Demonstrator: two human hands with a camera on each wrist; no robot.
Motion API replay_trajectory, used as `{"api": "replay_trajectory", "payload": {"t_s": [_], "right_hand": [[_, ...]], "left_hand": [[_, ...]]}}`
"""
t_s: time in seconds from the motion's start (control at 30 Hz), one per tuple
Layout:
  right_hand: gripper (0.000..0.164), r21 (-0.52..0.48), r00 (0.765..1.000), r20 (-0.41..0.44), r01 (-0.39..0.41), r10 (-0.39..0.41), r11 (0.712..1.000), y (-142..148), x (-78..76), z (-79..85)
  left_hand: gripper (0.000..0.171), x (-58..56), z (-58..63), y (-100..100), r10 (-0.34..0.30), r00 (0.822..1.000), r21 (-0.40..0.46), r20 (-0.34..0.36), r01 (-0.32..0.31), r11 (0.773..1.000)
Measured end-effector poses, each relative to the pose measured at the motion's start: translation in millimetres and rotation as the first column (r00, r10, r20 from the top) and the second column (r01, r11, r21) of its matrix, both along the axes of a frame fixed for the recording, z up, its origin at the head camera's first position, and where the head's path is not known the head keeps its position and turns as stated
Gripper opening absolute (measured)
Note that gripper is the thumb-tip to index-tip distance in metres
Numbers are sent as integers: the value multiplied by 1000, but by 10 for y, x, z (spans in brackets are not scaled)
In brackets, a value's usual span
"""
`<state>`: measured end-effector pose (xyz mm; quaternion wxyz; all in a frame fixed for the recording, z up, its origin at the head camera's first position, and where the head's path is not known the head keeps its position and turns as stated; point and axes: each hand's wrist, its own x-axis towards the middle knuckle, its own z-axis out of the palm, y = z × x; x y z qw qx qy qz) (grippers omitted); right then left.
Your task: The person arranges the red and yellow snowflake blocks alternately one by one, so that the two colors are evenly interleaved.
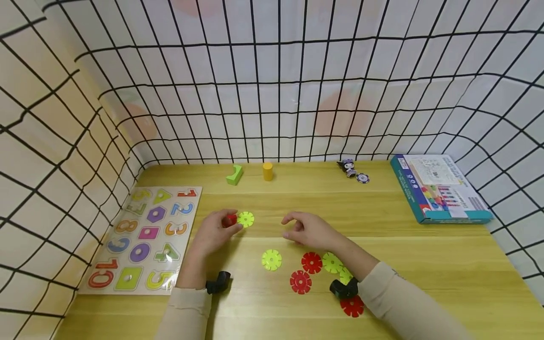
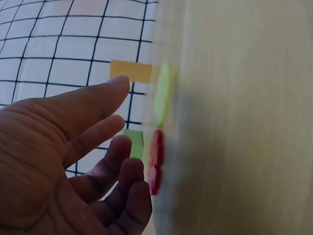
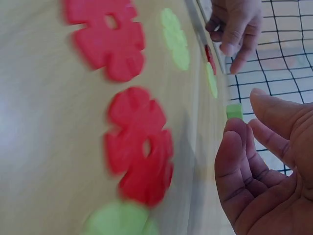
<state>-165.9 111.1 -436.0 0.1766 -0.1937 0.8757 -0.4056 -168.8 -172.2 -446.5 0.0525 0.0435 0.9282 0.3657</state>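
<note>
My left hand (image 1: 214, 230) is over the table with its fingers loosely bent, beside a red notched plastic disc (image 1: 231, 219) and a yellow-green disc (image 1: 245, 219). In the left wrist view a gap shows between thumb and fingertips, and both the red disc (image 2: 155, 161) and the yellow-green disc (image 2: 164, 95) lie beyond them. My right hand (image 1: 312, 230) hovers to the right, thumb apart from the bent fingers, holding nothing. Below it are a yellow-green disc (image 1: 271, 259) and two red discs, one nearer the hand (image 1: 312, 262) and one lower (image 1: 301, 282).
More discs lie under the right wrist, including a red one (image 1: 352, 307). A number-and-shape puzzle board (image 1: 146, 255) lies left. Along the back stand a green block (image 1: 234, 175), an orange cylinder (image 1: 267, 172) and a small figurine (image 1: 348, 167). A box (image 1: 442, 189) sits right; black wire mesh encloses the table.
</note>
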Motion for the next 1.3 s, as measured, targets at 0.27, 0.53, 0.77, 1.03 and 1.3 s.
{"api": "replay_trajectory", "payload": {"t_s": [0.27, 0.53, 0.77, 1.03, 1.3], "right_hand": [[28, 48, 996, 4, -92, 92, 995, 247, 325, -3], [37, 104, 979, 85, -193, 184, 976, 298, 650, -32], [43, 180, 974, 23, -227, 226, 957, 294, 783, -71], [38, 256, 976, -33, -199, 214, 946, 256, 788, -108], [44, 323, 971, -73, -193, 228, 926, 226, 768, -86]], "left_hand": [[44, -23, -25, 85, -33, 999, 24, 6, 33, 999], [47, -55, -152, 191, -25, 999, 107, 45, 20, 994], [49, -45, -182, 229, -1, 994, 140, 113, -15, 990], [43, -29, -187, 258, 31, 991, 107, 134, -45, 993], [43, -49, -233, 243, 37, 991, 133, 128, -54, 990]]}}
